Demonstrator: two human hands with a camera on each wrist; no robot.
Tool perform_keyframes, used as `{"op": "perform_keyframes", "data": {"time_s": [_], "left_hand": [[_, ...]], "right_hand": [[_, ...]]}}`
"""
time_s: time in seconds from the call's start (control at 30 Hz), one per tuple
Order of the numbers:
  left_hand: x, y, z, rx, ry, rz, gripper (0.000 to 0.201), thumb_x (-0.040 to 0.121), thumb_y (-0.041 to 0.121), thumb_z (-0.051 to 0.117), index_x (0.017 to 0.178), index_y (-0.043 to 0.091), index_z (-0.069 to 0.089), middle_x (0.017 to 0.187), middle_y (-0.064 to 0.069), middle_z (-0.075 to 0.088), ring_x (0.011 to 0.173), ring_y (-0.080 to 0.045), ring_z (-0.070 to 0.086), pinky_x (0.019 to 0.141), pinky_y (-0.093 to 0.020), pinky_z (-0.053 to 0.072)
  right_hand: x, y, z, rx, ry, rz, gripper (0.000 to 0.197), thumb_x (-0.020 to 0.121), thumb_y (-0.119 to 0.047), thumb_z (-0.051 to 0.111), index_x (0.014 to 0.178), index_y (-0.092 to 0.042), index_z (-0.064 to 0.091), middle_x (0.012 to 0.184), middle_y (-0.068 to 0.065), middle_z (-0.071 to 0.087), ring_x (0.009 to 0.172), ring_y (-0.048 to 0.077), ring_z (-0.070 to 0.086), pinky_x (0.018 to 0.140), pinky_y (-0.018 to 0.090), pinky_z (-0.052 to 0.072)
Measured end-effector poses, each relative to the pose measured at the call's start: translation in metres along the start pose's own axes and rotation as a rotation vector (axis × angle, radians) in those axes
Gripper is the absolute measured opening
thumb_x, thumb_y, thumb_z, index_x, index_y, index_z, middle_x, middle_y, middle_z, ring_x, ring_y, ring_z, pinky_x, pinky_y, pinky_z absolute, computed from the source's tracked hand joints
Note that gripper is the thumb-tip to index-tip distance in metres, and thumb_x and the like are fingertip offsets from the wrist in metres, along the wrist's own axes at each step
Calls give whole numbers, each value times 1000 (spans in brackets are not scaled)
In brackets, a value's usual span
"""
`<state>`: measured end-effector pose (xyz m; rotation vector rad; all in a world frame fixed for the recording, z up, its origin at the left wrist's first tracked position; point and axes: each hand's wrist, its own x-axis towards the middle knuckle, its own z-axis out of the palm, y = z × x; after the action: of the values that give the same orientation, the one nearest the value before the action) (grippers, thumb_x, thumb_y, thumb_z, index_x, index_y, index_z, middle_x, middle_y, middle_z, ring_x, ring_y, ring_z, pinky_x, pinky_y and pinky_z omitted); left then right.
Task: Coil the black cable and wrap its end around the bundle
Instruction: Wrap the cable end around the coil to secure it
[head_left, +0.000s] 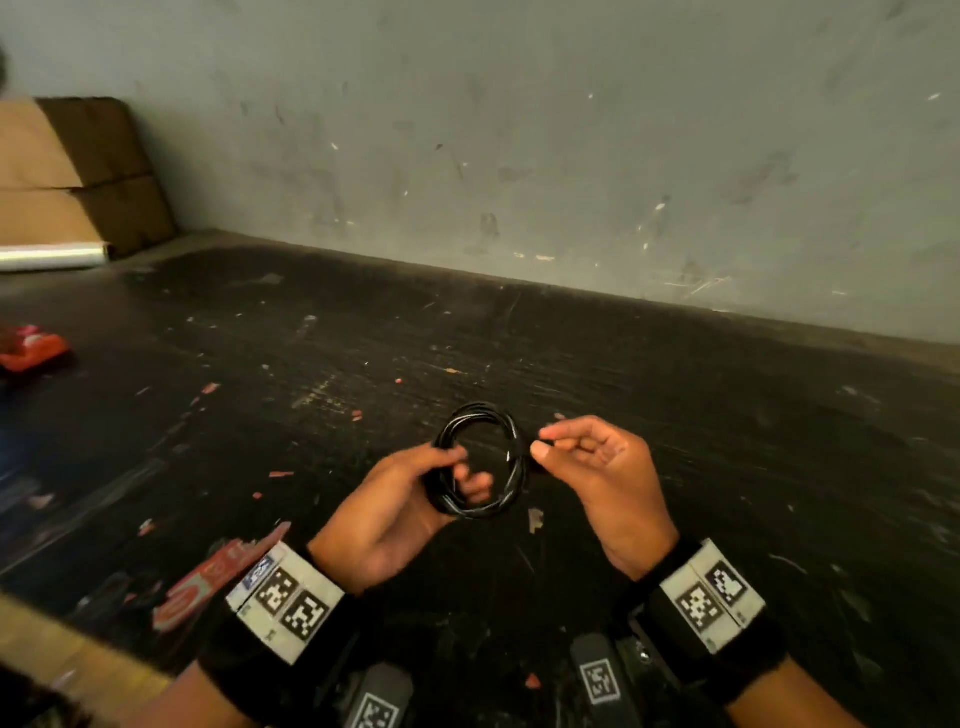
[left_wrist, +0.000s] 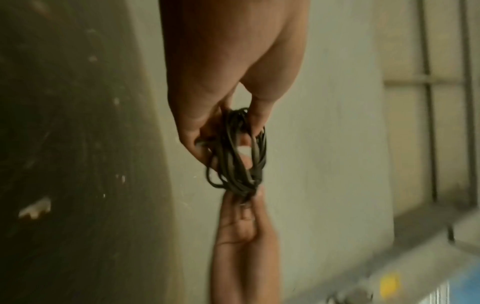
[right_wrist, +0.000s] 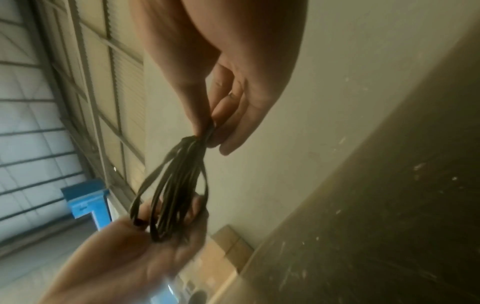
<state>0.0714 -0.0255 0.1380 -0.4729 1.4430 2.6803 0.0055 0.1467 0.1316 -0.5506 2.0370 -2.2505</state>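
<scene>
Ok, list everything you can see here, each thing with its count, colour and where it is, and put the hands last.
black cable: one, black, coiled into a ring, held above the table between both hands
table: one, black and scuffed, under the hands
cardboard boxes: a stack, brown, far left against the wall
plastic film roll: one, clear, far left, in front of the boxes
red packet: one, left edge of the table
red wrapper: one, near edge, beside the left wrist
wall: grey, behind the table
left hand: grips the coil's left side
right hand: pinches the coil's right side
</scene>
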Motion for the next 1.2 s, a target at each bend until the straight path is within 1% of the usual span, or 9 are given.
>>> {"op": "perform_keyframes", "data": {"time_s": [0.23, 0.33, 0.57, 0.7, 0.83, 0.97, 1.03, 1.1, 1.2], "left_hand": [[0, 2, -52, 48, 322, 60, 18, 77, 23, 39, 64, 12, 46, 41, 7, 31, 30, -9, 25, 54, -30, 26], [1, -2, -77, 119, 506, 115, 32, 86, 42, 43, 71, 14, 48, 41, 8, 39, 34, -9, 33, 50, -29, 27], [-10, -15, -165, 448, 717, 262, 39, 96, 21, 45, 62, 10, 59, 42, 7, 58, 38, -2, 52, 43, -17, 41], [-9, -18, -225, 578, 638, 210, 34, 92, 34, 48, 79, 18, 74, 84, 3, 73, 83, -15, 64, 87, -34, 47], [-5, -24, -264, 721, 470, 128, 50, 85, 56, 33, 108, 34, 71, 116, 7, 69, 113, -9, 57, 109, -34, 33], [-3, -12, -255, 789, 447, 104, 44, 94, 46, 37, 110, 19, 69, 103, -2, 66, 94, -18, 58, 96, -36, 41], [-2, -7, -244, 942, 378, 96, 40, 98, 35, 39, 116, 9, 63, 115, -9, 64, 109, -26, 57, 99, -33, 36], [-1, -4, -234, 1058, 191, 72, 39, 98, 37, 39, 110, 9, 62, 117, 1, 63, 128, -25, 46, 94, -18, 30], [7, -11, -222, 1109, -120, -14, 48, 90, 59, 38, 84, 17, 60, 88, 6, 64, 102, -15, 58, 80, -8, 33]], "right_hand": [[-11, 44, 46, 8, -221, 164, 21, 72, 7, 70, 78, -11, 62, 62, -3, 62, 61, 7, 61, 60, 20, 55], [-13, 62, 73, -20, -316, 205, 19, 72, 6, 71, 81, -8, 62, 70, 9, 61, 66, 16, 62, 62, 24, 56], [-23, 121, 127, -303, -575, 280, 11, 76, -3, 71, 82, -9, 65, 66, 0, 63, 58, 4, 62, 61, 17, 51], [-35, 156, 149, -683, -813, 213, 20, 75, -18, 73, 94, -13, 70, 81, -1, 62, 70, 10, 61, 66, 20, 50], [-46, 166, 171, -1016, -928, 155, 27, 79, -24, 67, 106, -19, 65, 106, 4, 61, 92, 19, 63, 80, 32, 51], [-50, 164, 179, -1140, -887, 111, 17, 86, -20, 53, 97, -14, 65, 106, 8, 61, 97, 27, 60, 82, 35, 47], [-49, 159, 179, -1134, -813, 122, 17, 86, -18, 50, 92, -13, 65, 103, 10, 63, 94, 29, 61, 81, 36, 49], [-45, 148, 176, -1039, -623, 148, 15, 85, -17, 52, 89, -16, 66, 97, 7, 66, 89, 25, 63, 80, 35, 50], [-39, 122, 177, -910, -436, 106, 8, 84, -15, 55, 85, -17, 63, 83, 1, 65, 77, 15, 62, 71, 29, 47]]}}
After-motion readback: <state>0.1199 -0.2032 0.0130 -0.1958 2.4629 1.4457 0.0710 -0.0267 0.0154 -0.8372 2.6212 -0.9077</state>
